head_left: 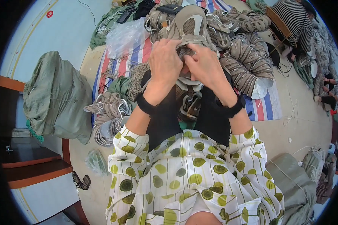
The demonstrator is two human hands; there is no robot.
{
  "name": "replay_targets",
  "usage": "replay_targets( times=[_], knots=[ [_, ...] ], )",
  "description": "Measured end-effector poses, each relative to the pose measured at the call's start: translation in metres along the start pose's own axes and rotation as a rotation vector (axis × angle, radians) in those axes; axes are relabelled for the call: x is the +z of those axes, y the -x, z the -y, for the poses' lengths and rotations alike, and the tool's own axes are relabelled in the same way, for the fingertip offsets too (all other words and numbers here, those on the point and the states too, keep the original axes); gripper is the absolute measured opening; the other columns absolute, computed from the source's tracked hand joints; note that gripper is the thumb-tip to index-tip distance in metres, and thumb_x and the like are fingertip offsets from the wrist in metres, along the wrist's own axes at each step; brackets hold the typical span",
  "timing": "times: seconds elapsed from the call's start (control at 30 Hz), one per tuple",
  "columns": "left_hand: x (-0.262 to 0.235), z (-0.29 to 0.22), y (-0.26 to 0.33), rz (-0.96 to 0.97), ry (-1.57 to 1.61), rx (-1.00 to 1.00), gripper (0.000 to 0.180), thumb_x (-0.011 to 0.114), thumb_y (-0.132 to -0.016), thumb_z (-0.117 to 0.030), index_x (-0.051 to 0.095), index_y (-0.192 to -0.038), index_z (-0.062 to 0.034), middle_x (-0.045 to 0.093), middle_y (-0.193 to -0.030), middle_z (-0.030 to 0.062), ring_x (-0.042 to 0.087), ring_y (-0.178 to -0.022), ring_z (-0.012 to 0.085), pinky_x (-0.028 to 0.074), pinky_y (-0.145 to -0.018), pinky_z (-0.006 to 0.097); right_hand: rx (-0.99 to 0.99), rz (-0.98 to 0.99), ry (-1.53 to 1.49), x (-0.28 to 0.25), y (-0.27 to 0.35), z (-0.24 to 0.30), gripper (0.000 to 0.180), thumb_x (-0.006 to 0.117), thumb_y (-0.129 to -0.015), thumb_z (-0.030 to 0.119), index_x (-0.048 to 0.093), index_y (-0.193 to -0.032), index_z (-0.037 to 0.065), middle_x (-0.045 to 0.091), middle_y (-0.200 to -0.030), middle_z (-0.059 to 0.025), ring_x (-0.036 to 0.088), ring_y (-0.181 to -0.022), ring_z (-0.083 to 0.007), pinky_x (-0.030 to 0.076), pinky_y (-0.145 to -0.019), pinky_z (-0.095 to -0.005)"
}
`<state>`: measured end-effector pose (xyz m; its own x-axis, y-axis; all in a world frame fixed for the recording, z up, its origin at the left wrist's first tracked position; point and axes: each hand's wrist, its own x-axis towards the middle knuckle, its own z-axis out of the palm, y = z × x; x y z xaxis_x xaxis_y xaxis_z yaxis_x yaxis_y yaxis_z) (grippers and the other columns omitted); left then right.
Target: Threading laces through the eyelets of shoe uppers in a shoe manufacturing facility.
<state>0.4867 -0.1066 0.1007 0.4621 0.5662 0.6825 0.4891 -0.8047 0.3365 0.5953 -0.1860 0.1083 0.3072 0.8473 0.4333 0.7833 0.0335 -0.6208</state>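
2 hands on 1 taupe shoe upper (187, 26), held above the knees, toe away from the wearer, before the near edge of the striped sheet (257, 109). Left hand (165, 60): grip nearly closed, fingers curled on the upper's opening edge. Right hand (204, 63): grip drawn in, forefinger and thumb bent at the same opening. Both contact points partly hidden by the fingers.

Sheet, right side: 1 pile of nested uppers (244, 69), near its right edge; near right corner uncovered. Left side: 1 clear plastic bag (125, 37) toward the far left corner; 1 bundle (110, 116) across the left edge, near end. Far edge hidden largely under piled goods.

Room for moving: floor (296, 103) beyond the right edge, loose string on it; narrower strip at left before 1 sack (58, 97).

1 co-worker (298, 22), upper right, partly cut off by the dark rim. 1 shoe piece (189, 107) between the legs, mostly obscured.
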Motion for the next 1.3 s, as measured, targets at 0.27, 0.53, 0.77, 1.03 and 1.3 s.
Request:
replay_targets(
  times=[0.27,0.53,0.77,1.03,1.3],
  knots=[
    [-0.001,-0.007,-0.007,-0.107,0.173,-0.076,0.037,0.052,-0.071,0.003,0.051,-0.107,-0.005,0.059,-0.081,0.0166,0.056,-0.081,0.0371,0.045,-0.07,0.045,0.259,0.117,-0.264,0.001,-0.016,-0.001,0.019,0.05,-0.083,0.015,0.061,-0.078,0.001,0.06,-0.057,-0.0142,0.061,-0.051,-0.0281,0.049,-0.054,-0.0372],
    [0.007,0.014,-0.014,0.005,0.241,-0.134,0.035,0.052,-0.074,0.002,0.048,-0.109,-0.0036,0.061,-0.076,0.0161,0.06,-0.07,0.0337,0.047,-0.065,0.041,-0.03,0.2,-0.295,-0.034,0.058,-0.003,0.012,0.059,-0.08,0.017,0.062,-0.086,0.008,0.056,-0.071,-0.0131,0.057,-0.063,-0.0321,0.046,-0.06,-0.0387],
    [0.004,0.005,-0.012,0.047,0.157,-0.214,0.037,0.054,-0.075,0.001,0.047,-0.111,-0.005,0.061,-0.081,0.016,0.06,-0.079,0.0344,0.047,-0.069,0.043,-0.088,-0.209,0.163,-0.006,0.035,-0.022,0.06,0.061,-0.073,0.006,0.038,-0.128,-0.005,0.044,-0.123,-0.0223,0.044,-0.113,-0.0388,0.037,-0.098,-0.0417],
    [0.027,-0.03,0.002,-0.04,-0.044,0.213,0.02,0.066,-0.069,-0.008,0.063,-0.089,-0.0094,0.054,-0.08,0.0058,0.054,-0.08,0.0257,0.044,-0.069,0.037,-0.096,-0.314,0.205,0.004,0.01,-0.046,0.043,0.056,-0.072,0.001,0.054,-0.114,-0.005,0.055,-0.108,-0.0184,0.051,-0.105,-0.0349,0.045,-0.087,-0.0425],
    [0.045,-0.042,-0.002,-0.052,-0.127,0.166,0.021,0.066,-0.07,-0.017,0.064,-0.09,-0.0107,0.057,-0.081,0.0086,0.056,-0.081,0.0287,0.044,-0.07,0.041,-0.085,-0.359,0.146,-0.006,0.0,-0.064,0.02,0.059,-0.068,0.013,0.067,-0.087,0.011,0.06,-0.088,-0.0121,0.057,-0.085,-0.0308,0.046,-0.074,-0.0421]
  ],
)
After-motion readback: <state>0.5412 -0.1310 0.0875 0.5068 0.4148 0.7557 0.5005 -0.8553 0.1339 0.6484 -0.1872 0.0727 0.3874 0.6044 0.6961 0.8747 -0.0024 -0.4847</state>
